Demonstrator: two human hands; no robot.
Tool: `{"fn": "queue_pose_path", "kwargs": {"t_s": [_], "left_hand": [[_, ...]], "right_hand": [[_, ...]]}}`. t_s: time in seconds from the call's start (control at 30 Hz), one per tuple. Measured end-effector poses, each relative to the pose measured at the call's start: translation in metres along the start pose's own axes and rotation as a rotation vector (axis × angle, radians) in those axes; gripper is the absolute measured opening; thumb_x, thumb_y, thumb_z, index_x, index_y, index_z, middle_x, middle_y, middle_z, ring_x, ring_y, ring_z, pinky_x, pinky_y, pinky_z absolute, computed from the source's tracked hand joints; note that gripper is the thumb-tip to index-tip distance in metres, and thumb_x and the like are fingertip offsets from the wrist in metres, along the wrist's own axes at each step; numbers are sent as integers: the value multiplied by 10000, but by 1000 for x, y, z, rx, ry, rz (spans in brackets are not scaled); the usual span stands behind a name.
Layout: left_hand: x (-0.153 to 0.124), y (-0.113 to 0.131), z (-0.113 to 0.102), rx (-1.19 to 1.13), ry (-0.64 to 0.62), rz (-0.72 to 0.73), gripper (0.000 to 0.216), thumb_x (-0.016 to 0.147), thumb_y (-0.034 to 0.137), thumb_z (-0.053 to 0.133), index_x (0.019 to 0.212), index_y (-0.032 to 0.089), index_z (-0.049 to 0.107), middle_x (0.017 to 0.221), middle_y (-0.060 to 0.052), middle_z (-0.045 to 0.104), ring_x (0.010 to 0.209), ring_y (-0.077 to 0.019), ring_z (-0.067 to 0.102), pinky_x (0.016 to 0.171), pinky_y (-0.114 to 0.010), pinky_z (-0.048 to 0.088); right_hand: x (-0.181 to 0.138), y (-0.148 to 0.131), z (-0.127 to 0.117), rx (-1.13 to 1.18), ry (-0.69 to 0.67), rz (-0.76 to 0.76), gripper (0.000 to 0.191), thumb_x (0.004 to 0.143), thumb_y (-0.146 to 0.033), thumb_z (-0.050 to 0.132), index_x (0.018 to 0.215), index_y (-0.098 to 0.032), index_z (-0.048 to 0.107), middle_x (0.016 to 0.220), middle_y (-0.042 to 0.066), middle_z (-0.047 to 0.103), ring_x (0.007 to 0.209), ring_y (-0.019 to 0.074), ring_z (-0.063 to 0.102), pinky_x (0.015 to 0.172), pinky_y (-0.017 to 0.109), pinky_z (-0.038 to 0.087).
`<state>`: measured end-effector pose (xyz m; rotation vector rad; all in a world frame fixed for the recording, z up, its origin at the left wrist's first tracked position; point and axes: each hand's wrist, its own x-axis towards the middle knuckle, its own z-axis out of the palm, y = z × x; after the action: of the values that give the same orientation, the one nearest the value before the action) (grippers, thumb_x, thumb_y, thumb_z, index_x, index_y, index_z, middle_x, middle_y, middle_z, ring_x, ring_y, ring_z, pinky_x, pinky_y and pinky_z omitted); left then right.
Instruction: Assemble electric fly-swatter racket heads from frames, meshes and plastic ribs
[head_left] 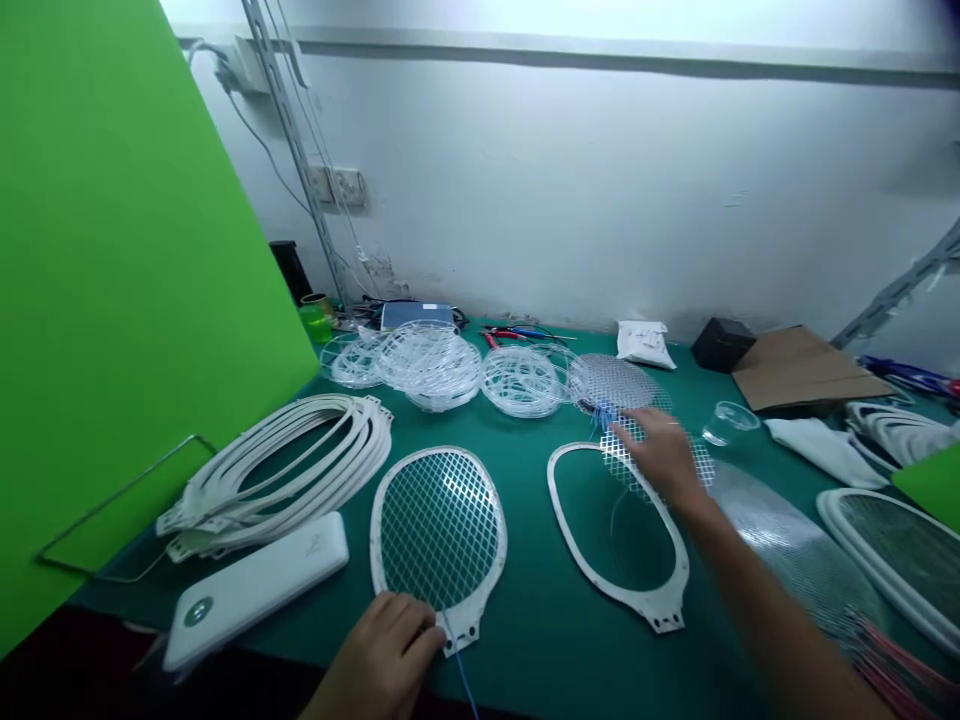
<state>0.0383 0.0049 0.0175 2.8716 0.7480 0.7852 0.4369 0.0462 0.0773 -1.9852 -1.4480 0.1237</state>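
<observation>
My left hand [390,640] is closed on the lower end of a white oval frame [377,520] strung with a mesh, in the near middle. A thin blue wire [466,685] runs from that end toward the table's near edge. Farther off on the right, my right hand [660,450] reaches over a loose piece of mesh [701,462]. Its thumb and forefinger come together at a bunch of blue wires [602,412]; whatever is between them is hard to make out. Below that hand lies a second white frame [559,500] without a fitted mesh.
White frames [352,440] are stacked at left, behind a white power bank [255,590]. Clear plastic rings [427,365] and red pliers [491,338] lie at the back. Rightward are a clear cup [731,422], cardboard [810,365] and a mesh sheet [787,540]. A green panel [135,300] rises at left.
</observation>
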Motion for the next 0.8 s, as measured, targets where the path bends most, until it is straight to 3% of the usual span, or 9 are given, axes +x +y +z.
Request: {"fn": "queue_pose_path", "kwargs": {"t_s": [0.1, 0.17, 0.23, 0.33, 0.43, 0.5, 0.57, 0.7, 0.8], "left_hand": [[1, -10, -12, 37, -12, -29, 368, 906, -12, 350, 1019, 188, 638, 911, -50, 651, 765, -174, 606, 676, -277, 481], [6, -9, -23, 50, -26, -51, 354, 910, 12, 371, 1039, 201, 641, 935, -47, 665, 786, -169, 624, 669, -252, 501], [16, 2, -28, 36, -23, -73, 332, 908, 44, 410, 1081, 209, 641, 989, -54, 674, 846, -174, 642, 693, -240, 524], [42, 39, -6, -49, 56, -31, 291, 927, 111, 466, 1140, 210, 638, 1046, -62, 686, 940, -179, 647, 794, -260, 540], [74, 79, 50, -68, 204, 135, 279, 1003, 365, 473, 1153, 207, 647, 1088, -46, 709, 1021, -191, 641, 903, -309, 520], [91, 96, 89, 28, 144, 241, 455, 989, 540, 459, 1265, 210, 605, 1259, -71, 660, 1148, -234, 597, 976, -368, 484], [100, 102, 114, 69, 81, 250, 540, 959, 617, 467, 1335, 241, 559, 1329, -63, 623, 1201, -249, 571, 1015, -400, 449], [89, 96, 120, 77, 20, 222, 493, 971, 586, 472, 1331, 260, 556, 1305, -32, 641, 1181, -237, 589, 1043, -420, 426], [64, 90, 111, 136, 85, 208, 465, 989, 560, 461, 1287, 228, 590, 1250, -24, 672, 1162, -213, 596, 1069, -399, 415]], "right_hand": [[24, 84, -50, -48, 160, 251, 346, 791, -561, 662, 736, -226, 597, 975, 168, 636, 1203, 429, 489, 909, 624, 411], [32, 119, -62, -55, 187, 359, 450, 681, -596, 752, 565, -263, 473, 796, 147, 601, 1132, 441, 515, 848, 615, 434], [36, 137, -60, -36, 174, 424, 543, 580, -591, 824, 487, -273, 394, 659, 130, 537, 1061, 456, 532, 788, 594, 448], [41, 142, -48, 48, 129, 467, 552, 485, -490, 898, 469, -265, 395, 562, 88, 473, 965, 427, 563, 708, 507, 465], [42, 136, -44, 207, 85, 497, 449, 550, -439, 871, 534, -232, 473, 577, 84, 518, 849, 347, 597, 630, 411, 457], [39, 131, -49, 367, 48, 508, 342, 647, -430, 803, 628, -208, 544, 669, 112, 603, 786, 296, 619, 599, 376, 464], [33, 126, -60, 546, 24, 503, 242, 714, -395, 733, 741, -205, 587, 794, 131, 663, 748, 253, 638, 590, 354, 486], [13, 117, -88, 826, 68, 461, 162, 762, -364, 665, 819, -252, 564, 862, 99, 659, 689, 183, 625, 605, 316, 512], [-9, 100, -88, 953, 36, 450, 186, 741, -383, 696, 832, -271, 579, 777, 53, 619, 599, 148, 574, 560, 290, 500]]}}
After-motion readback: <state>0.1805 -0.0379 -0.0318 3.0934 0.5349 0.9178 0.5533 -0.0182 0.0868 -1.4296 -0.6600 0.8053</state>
